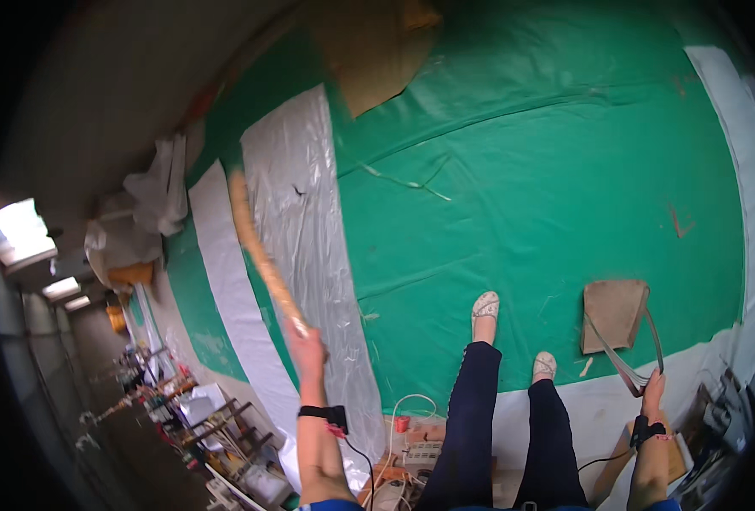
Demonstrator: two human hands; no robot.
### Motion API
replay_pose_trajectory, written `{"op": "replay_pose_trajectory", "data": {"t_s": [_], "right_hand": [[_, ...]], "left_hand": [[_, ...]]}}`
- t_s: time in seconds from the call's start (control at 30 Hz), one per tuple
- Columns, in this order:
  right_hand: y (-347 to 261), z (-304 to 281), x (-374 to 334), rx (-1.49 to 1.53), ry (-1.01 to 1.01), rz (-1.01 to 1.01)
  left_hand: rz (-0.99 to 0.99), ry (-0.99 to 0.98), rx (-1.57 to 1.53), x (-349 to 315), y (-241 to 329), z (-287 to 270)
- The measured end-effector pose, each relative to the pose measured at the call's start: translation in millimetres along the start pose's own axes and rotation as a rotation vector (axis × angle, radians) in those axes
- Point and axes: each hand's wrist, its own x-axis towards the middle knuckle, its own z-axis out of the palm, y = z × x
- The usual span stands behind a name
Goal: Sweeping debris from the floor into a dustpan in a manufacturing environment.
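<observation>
My left hand (308, 351) is closed round one end of a long tan stick (262, 255). The stick slants up and away over a strip of clear plastic sheeting (296, 162); motion blurs it, and its near end looks shiny. On the right, the fingers of my right hand (652, 392) are closed on the dark strap of a flat, beige-brown bag-like piece (614, 315). That piece hangs or lies just beyond the hand, over the edge of a green sheet (556, 196); whether it touches the sheet I cannot tell.
My feet stand on the green sheet. White strips (228, 247) run along its left and right sides. Brown cardboard (369, 51) lies at the far edge, and a pale string (407, 182) in the middle. Close to my legs are a power strip (422, 456) and cables. Clutter (215, 417) fills the left.
</observation>
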Motion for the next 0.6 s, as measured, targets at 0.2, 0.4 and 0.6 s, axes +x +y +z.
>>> {"op": "replay_pose_trajectory", "data": {"t_s": [0.2, 0.4, 0.6], "right_hand": [[-70, -11, -18, 0.004, -0.070, 0.201], [-140, -86, 0, 0.007, 0.002, 0.284], [-246, -47, 46, 0.172, -0.054, 0.488]], "left_hand": [[0.017, 0.303, -0.458, 118, 47, -14], [0.218, 0.110, 0.327, 193, 36, 157], [-0.025, -0.225, 0.233, 180, 36, 148]]}}
